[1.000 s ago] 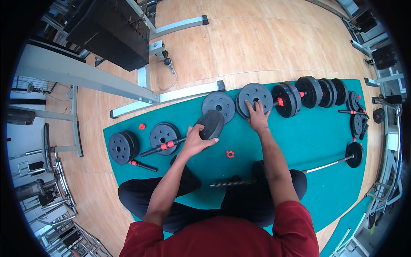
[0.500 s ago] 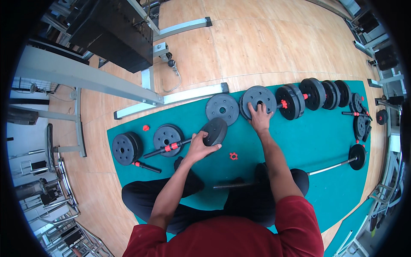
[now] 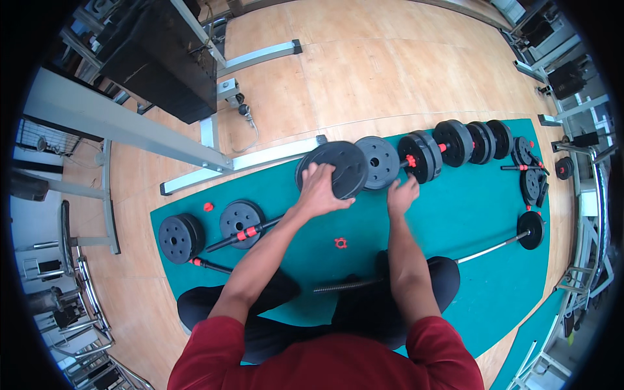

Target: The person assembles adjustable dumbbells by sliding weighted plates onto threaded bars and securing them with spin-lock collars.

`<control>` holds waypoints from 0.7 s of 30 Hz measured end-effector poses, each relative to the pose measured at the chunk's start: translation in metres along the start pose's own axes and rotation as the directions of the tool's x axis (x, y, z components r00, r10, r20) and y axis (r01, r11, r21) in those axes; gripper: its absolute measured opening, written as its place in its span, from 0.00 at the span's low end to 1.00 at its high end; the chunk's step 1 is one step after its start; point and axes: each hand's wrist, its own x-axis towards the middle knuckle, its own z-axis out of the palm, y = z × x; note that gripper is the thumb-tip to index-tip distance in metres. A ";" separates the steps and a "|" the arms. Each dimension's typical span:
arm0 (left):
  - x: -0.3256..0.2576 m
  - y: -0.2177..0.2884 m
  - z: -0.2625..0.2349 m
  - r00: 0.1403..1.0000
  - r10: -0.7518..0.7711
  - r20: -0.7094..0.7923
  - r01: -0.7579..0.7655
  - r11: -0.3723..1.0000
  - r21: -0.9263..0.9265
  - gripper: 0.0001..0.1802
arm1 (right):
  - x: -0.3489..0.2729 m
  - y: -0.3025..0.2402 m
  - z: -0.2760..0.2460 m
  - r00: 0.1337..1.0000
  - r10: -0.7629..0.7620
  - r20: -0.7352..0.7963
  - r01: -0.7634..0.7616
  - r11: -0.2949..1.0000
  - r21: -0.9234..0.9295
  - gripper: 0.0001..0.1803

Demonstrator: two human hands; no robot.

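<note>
pale wooden boards [image 3: 364, 84] stretch away beyond our fingertips, and beneath both our hands lies a green mat [image 3: 455, 286], with a grey metal frame [image 3: 273, 151] along part of its far edge. our left hand [image 3: 318, 188] is gripping a dark plate [image 3: 348, 162], the fingers over its face and the thumb at the near rim. a second plate [image 3: 300, 174] peeps out just left of those fingers, mostly hidden; we cannot tell whether the two touch. to the right of our left fingers, a flat grey plate [image 3: 376, 162] lies a little beyond and between our hands. our right hand [image 3: 403, 195] has its fingers parted and half curled, somewhat blurred, just on the near side of a loaded dumbbell [image 3: 416, 159]; we cannot tell whether the thumb brushes the flat grey plate. farther right of those fingers stand more dumbbells [image 3: 453, 144] in a row. nearer us than either set of fingers, between our forearms, we have a red star collar [image 3: 340, 243]. left of our left fingers, a short bar [image 3: 247, 232] with red bands crosses a lying plate [image 3: 238, 216].
</note>
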 end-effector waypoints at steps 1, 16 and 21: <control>0.015 0.006 0.011 0.998 0.065 0.002 -0.065 0.998 0.023 0.50 | -0.011 0.016 0.002 0.996 0.087 0.026 -0.086 0.995 -0.050 0.26; 0.082 0.011 0.153 0.883 0.408 0.231 -0.453 0.871 0.192 0.49 | -0.111 0.055 0.016 0.747 0.321 0.582 -0.315 0.942 -0.115 0.36; 0.089 0.003 0.149 0.879 0.397 0.264 -0.453 0.868 0.204 0.53 | -0.128 0.058 0.030 0.573 0.339 0.746 -0.068 0.927 -0.369 0.48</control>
